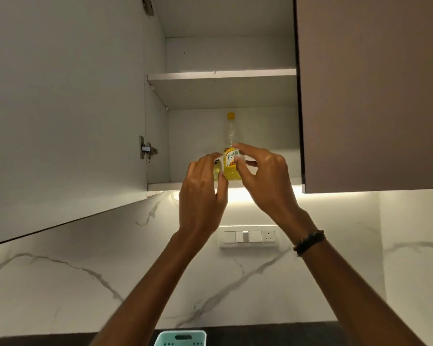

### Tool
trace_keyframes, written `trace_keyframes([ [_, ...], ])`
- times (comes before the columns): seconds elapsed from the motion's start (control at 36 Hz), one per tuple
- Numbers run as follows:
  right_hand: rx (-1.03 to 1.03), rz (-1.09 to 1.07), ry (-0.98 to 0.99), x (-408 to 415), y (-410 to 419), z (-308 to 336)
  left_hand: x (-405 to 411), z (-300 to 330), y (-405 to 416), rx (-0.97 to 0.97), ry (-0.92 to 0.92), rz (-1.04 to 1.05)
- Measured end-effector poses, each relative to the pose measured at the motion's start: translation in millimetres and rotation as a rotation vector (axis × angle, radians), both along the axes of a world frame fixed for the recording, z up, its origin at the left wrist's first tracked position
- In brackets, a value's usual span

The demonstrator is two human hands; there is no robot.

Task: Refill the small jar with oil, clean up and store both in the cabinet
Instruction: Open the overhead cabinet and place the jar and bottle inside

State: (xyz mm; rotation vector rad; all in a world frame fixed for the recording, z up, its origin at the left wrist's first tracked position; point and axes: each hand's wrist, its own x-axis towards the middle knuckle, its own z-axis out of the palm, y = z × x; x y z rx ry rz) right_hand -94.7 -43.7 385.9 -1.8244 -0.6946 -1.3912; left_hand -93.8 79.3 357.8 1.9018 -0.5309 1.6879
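- Reaching into the open cabinet (158, 187), both hands work at its lower shelf, where the oil bottle (231, 146) stands upright near the front edge, yellow cap on, oil filling only its lower part.
- Right hand (265, 178): fingers loosely spread, the thumb and forefinger tips at the bottle's label; whether they pinch it or merely touch cannot be told, and the grip looks light at most.
- Left hand (203, 193): fingers curled toward the small jar (218, 168), which sits just beside the bottle on its left and is largely hidden behind the fingers; contact is likely, but a firm hold cannot be confirmed.
- Step in hand, as judged: seating both containers on the shelf. Doing it well means sliding each back from the edge with its base flat, steadying the tall bottle low on the body so it does not tip, and keeping the two from knocking together.
- Obstacles: the upper shelf (223, 76) gives headroom above the cap; the open door (60, 108) hangs at left, the closed door (373, 91) bounds the opening at right, close to the right wrist.
- Surroundings: a beaded bracelet (309, 242) on the right wrist, a switch panel (249, 237) on the marble backsplash (60, 283), a strip light glowing under the cabinet, and a teal basket (180, 339) at the bottom edge of the view.
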Motion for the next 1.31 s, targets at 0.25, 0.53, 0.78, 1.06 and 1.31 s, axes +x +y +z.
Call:
trace_keyframes([
  [0.25, 0.019, 0.013, -0.052, -127, 14, -28, -135, -28, 11, 0.024, -0.021, -0.002],
  [0.53, -0.017, 0.072, -0.145, -252, 52, -28, -259, -40, 39, 0.050, -0.194, 0.013],
  [0.78, -0.108, 0.088, -0.147, -302, 115, -38, -312, -39, 114, -0.232, -0.329, -0.167],
  [1.06, 0.024, 0.237, 0.153, -309, 212, -44, -307, -27, 200, -0.499, 0.238, -0.517],
  [1.31, 0.157, 0.217, 0.274, -294, 244, -40, -301, -16, 202, -0.447, 0.449, -0.701],
])
